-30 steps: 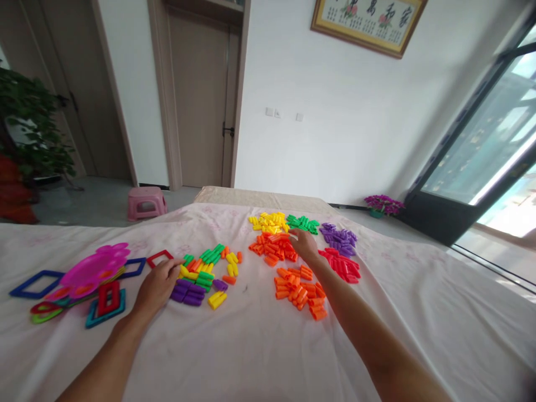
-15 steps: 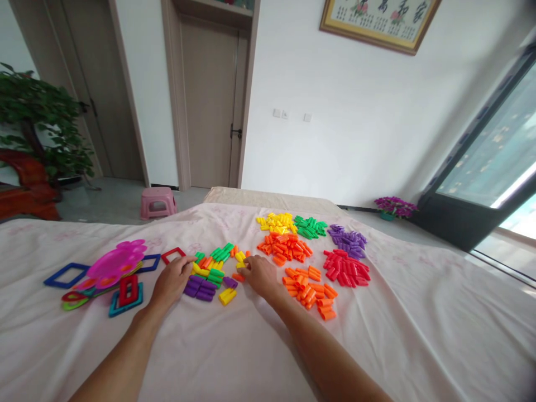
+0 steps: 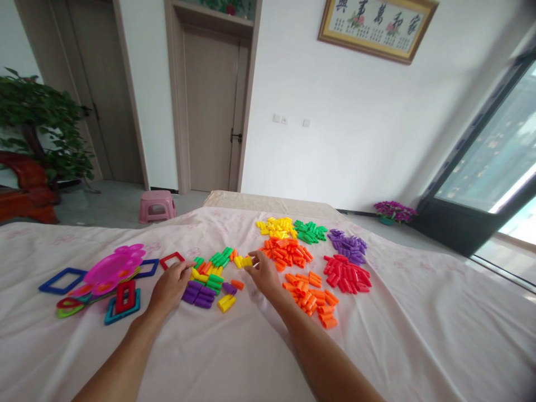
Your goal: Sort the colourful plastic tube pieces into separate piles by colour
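Observation:
Short plastic tube blocks cover the middle of the table. My right hand [image 3: 263, 272] pinches a yellow block [image 3: 247, 261] between thumb and fingers, just above the cloth. Another yellow block [image 3: 238, 262] lies right beside it. My left hand [image 3: 172, 282] rests at the left edge of a cluster of green blocks [image 3: 221, 257], yellow blocks and purple blocks [image 3: 198, 294]. Its fingers reach forward, thumb a little apart, with the tips at the cluster's edge. In front of the cluster lie a loose yellow pair [image 3: 226, 303], a purple block [image 3: 229, 288] and an orange block [image 3: 237, 285].
Sorted piles stand to the right: yellow [image 3: 277, 227], green [image 3: 310, 232], purple [image 3: 347, 245], red [image 3: 347, 274] and two orange piles [image 3: 288, 252]. On the left lie a pink flower-shaped plate [image 3: 113, 269] and several frame-shaped pieces [image 3: 63, 281]. A pink stool [image 3: 157, 206] stands beyond the table.
My right hand has lifted slightly with the yellow block between its fingers, uncovering the orange block below. The left hand stays by the cluster. The view has tilted up a little.

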Demonstrator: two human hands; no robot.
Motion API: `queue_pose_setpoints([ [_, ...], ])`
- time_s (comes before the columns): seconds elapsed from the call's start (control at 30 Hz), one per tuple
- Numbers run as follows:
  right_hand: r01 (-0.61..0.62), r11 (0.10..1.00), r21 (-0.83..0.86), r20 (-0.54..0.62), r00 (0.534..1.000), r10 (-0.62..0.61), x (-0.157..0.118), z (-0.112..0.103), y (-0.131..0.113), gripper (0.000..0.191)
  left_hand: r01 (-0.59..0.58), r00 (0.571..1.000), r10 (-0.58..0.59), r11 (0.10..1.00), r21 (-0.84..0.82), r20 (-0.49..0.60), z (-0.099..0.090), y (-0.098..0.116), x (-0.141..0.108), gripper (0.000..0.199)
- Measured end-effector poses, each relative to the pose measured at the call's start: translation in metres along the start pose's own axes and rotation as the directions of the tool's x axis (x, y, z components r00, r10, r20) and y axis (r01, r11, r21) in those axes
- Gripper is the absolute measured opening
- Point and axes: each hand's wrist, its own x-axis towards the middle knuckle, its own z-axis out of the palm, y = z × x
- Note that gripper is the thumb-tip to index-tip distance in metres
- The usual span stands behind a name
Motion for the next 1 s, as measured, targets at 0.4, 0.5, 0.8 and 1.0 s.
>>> queue_pose_setpoints([
  [0.4,-0.218,0.955,-0.199,-0.320,0.936,0.147,0.127,-0.086,0.031,0.044,-0.009,1.000,0.009,1.000,0.002,-0.009,0.003,-0.002,0.001,0.041],
  [0.5,-0.208,0.961,-0.181,-0.330,0.934,0.140,0.130,-0.086,0.036,0.049,-0.017,1.000,0.017,1.000,-0.007,-0.004,0.004,-0.003,0.001,0.041],
  [0.8,0.100,0.971,-0.219,0.085,0.993,-0.083,0.047,-0.011,0.005,0.028,-0.002,1.000,0.002,1.000,-0.023,0.007,0.003,-0.001,0.001,0.041],
  [1.0,0.098,0.889,-0.448,0.140,0.989,-0.038,0.019,0.021,-0.011,0.036,-0.001,1.000,0.001,1.000,-0.011,-0.008,0.001,0.004,0.000,0.042],
])
